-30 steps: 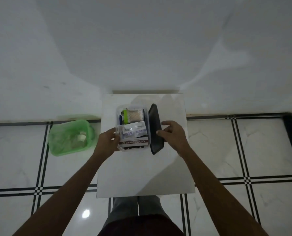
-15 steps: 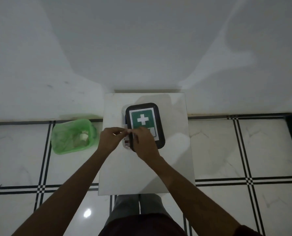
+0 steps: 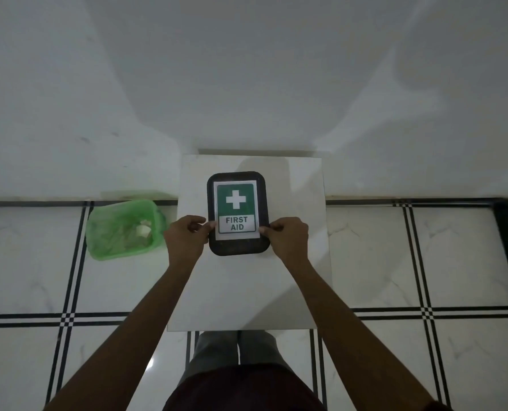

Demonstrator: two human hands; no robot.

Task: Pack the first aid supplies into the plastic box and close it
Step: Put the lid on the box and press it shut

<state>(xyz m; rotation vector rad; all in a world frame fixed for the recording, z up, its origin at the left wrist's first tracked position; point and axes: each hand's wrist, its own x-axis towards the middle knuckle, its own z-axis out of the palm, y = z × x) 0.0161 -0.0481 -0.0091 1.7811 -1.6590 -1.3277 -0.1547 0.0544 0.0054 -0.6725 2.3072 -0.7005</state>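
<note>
There is one view only, from a wide-angle camera on the person's head; it looks forward and steeply down, so the table fills the middle, the wall the top and the floor both sides. The lid sits near the centre at arm's reach, seen almost square from above; both forearms enter from the bottom corners; straight lines bow towards the edges.

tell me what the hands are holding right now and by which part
Both hands grip the black first aid lid on the box: left hand at its left edge, right hand at its right edge, near the front corners.
</note>
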